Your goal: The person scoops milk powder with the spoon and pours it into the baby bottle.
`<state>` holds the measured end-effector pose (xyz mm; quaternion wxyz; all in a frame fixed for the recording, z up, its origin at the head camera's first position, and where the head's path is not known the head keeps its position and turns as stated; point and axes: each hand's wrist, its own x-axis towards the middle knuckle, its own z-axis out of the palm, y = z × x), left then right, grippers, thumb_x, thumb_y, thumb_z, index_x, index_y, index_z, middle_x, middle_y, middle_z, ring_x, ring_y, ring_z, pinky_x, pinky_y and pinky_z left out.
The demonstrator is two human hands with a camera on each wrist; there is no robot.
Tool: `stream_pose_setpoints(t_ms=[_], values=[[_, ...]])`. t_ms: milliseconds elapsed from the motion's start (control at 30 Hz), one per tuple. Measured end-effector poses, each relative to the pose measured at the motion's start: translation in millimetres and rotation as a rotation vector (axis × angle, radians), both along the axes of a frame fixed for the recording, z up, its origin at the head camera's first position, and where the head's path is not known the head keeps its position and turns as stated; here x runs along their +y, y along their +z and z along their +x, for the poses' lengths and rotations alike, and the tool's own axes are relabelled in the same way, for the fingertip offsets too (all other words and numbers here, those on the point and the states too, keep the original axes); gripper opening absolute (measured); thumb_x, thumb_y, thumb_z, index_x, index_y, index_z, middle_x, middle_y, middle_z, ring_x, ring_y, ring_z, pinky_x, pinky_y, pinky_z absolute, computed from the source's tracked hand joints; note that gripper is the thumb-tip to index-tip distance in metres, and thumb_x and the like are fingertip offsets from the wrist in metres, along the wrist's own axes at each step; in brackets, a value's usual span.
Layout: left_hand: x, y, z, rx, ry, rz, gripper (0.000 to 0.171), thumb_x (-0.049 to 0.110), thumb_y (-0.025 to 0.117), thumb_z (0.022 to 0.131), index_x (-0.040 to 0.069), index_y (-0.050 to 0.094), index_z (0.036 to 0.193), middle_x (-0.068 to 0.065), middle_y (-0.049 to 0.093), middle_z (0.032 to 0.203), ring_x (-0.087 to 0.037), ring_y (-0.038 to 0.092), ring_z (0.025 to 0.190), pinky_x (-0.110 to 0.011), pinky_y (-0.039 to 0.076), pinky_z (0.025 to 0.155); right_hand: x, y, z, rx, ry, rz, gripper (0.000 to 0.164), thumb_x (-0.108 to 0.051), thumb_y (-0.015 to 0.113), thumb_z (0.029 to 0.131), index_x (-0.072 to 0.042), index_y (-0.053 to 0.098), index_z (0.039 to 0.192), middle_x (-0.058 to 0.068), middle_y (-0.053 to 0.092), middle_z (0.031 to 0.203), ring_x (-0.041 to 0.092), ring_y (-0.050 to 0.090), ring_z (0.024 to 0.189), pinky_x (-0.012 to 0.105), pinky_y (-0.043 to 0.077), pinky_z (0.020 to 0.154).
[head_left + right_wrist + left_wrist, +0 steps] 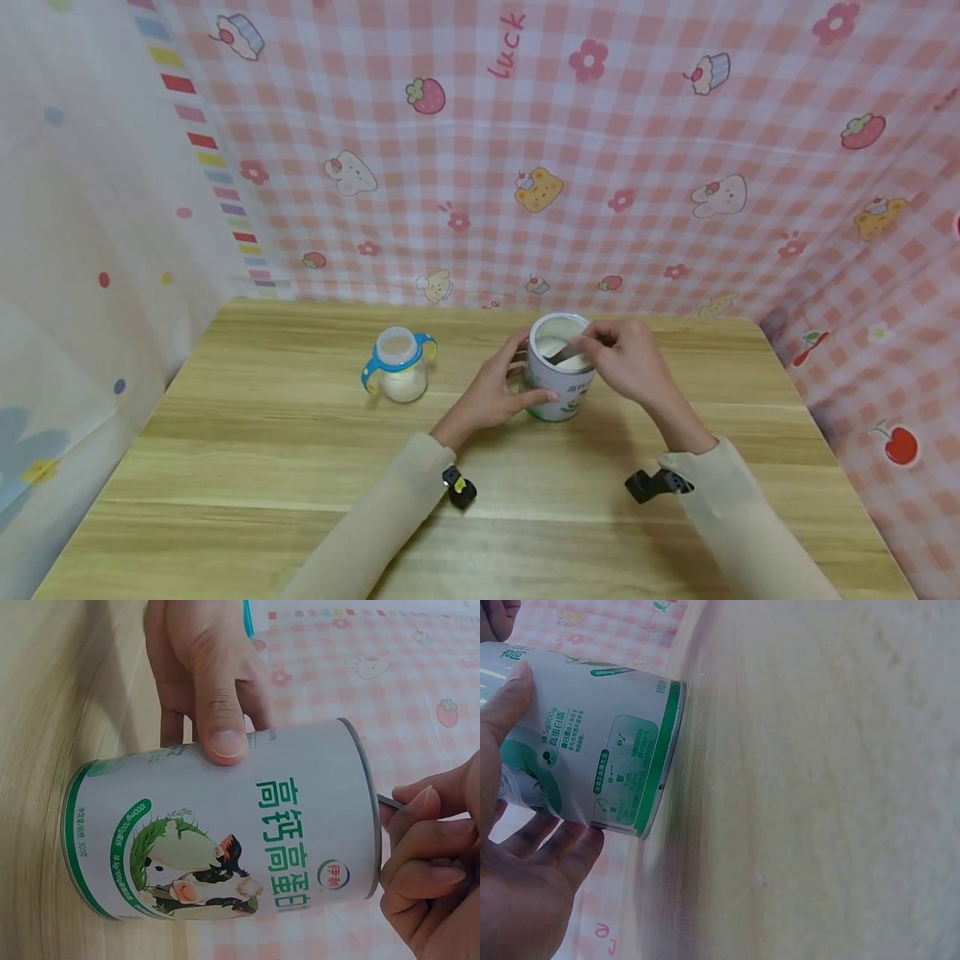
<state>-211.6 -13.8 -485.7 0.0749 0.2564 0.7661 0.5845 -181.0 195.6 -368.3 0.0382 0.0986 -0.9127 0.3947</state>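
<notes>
A white-and-green milk powder can (573,390) stands upright on the wooden table, its top off and pale powder visible inside. My left hand (495,385) grips the can's left side, thumb across the front and fingers behind. In the left wrist view, that thumb and fingers wrap the can (577,742) above its green base band. Over the rim, my right hand (626,358) pinches a grey spoon (562,354) that dips into the can. The right wrist view shows only its thin grey handle (391,802) between the fingers; the can wall hides the rest.
A clear baby bottle (405,383) with a blue collar and two handles stands left of the can, pale powder inside it. Behind the table hangs a pink checked cloth (480,250). Black wrist cameras (459,487) sit on both sleeves.
</notes>
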Motion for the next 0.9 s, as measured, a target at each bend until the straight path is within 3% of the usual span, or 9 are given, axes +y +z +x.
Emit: stream_pose_setpoints(t_ms=[167,533,700,900], values=[[0,0.7,-0.2,-0.007,0.003,-0.006,0.092,0.032,0.085,0.085,0.035,0.03,0.159,-0.001,0.05,0.151,-0.022,0.048,0.142,-0.045,0.043,0.12,7,0.5,0.9,-0.042,-0.066,-0.059,0.024,-0.018,0.062,0.102,-0.004,0.077,0.088,0.003,0.054,0.064,0.016,0.043,0.056,0.026,0.035,0.047],[1,-0.8,0.1,-0.011,0.014,-0.012,0.093,0.035,0.086,0.084,0.036,0.031,0.158,0.002,0.051,0.151,-0.019,0.048,0.142,-0.042,0.043,0.12,18,-1.4,0.7,-0.254,-0.185,-0.304,0.028,-0.021,0.061,0.102,0.004,0.072,0.104,-0.002,0.056,0.067,0.008,0.043,0.056,0.022,0.035,0.047],[2,-1.6,-0.1,-0.003,0.011,-0.008,0.093,0.035,0.086,0.084,0.034,0.031,0.159,0.002,0.05,0.152,-0.018,0.048,0.142,-0.042,0.042,0.12,22,-2.8,-0.3,-0.332,-0.216,-0.458,0.029,-0.019,0.06,0.103,0.008,0.067,0.11,-0.005,0.056,0.067,0.006,0.041,0.054,0.02,0.033,0.048],[0,0.0,1.7,-0.014,0.016,-0.008,0.093,0.034,0.086,0.084,0.037,0.03,0.158,0.0,0.049,0.153,-0.02,0.047,0.143,-0.043,0.041,0.121,25,-9.0,-2.3,-0.35,-0.206,-0.58,0.023,-0.016,0.059,0.103,0.005,0.066,0.104,-0.005,0.056,0.066,0.005,0.039,0.052,0.02,0.028,0.047]])
